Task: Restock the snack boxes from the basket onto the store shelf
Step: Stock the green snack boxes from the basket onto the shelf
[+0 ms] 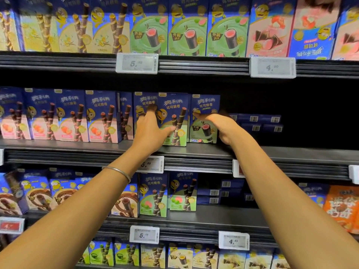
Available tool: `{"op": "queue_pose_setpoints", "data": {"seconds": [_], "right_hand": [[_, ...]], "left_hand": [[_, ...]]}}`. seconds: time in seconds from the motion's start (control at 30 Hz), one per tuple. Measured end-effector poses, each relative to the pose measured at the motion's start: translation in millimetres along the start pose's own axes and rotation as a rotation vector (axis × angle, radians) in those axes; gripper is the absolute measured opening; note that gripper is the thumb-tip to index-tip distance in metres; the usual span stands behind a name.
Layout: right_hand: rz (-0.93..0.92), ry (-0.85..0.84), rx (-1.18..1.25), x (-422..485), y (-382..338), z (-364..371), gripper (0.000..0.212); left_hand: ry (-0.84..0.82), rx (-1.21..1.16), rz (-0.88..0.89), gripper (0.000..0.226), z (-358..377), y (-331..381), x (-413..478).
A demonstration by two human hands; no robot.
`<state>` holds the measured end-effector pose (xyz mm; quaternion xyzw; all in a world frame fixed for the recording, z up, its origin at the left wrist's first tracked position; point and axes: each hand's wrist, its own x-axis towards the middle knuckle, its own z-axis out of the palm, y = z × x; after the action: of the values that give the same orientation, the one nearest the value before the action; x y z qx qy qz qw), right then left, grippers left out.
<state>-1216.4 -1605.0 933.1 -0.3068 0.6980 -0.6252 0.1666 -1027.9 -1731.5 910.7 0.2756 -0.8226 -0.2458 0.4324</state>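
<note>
Both hands were up at the middle shelf (194, 150).

Left hand (147, 131): fingers roughly straight, tips laid on the front of a blue box (144, 101), thumb splayed across the front of the green-striped box (174, 117) next to it. It looked like flat contact rather than a closed grip, but the fingertips were blurred. A thin metal bangle (118, 171) sat on that wrist.

Right hand (221, 127): at the right edge of the guava box (204, 123), fingers curled over its front face about mid-height, palm against its right side. It was holding that box.

The guava box stood upright on the shelf, last in the row, just beside the green-striped box, which sat slightly further forward. All three boxes were upright, faces out.

Left of them was a row of orange-flavour boxes (73, 117), upright and packed side to side. Right of the right hand, further back in the dark bay, flat-laid boxes (256, 123) were stacked with barcode ends facing out.

A price tag (153, 164) on the shelf's front rail was partly hidden by the left forearm. The shelf above carried green boxes (186, 30) with two price tags (137, 63) on its rail. On the shelf below, at the far right, were orange packets (342, 208).
</note>
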Motion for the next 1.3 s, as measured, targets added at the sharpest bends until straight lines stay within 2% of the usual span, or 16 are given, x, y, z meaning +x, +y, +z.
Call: {"op": "queue_pose_setpoints", "data": {"seconds": [0.27,0.43,0.77,0.93,1.0,1.3], "right_hand": [[-0.034,-0.005,0.030,-4,0,-1,0.065],[-0.039,0.034,-0.010,-7,4,-1,0.041],[-0.039,-0.007,0.029,-13,7,-2,0.031],[-0.036,-0.011,-0.015,-14,6,5,0.060],[-0.047,-0.021,-0.023,-14,5,6,0.061],[-0.043,-0.024,-0.048,-11,7,7,0.075]], "left_hand": [[0.010,0.023,0.006,0.065,3,0,0],[0.003,0.031,-0.029,0.058,3,1,-2],[0.124,0.036,-0.191,0.104,-6,3,0],[0.039,-0.016,-0.252,0.130,-6,-1,4],[0.030,0.012,-0.275,0.135,-5,-3,5],[0.038,0.053,-0.268,0.127,-1,-6,8]]}}
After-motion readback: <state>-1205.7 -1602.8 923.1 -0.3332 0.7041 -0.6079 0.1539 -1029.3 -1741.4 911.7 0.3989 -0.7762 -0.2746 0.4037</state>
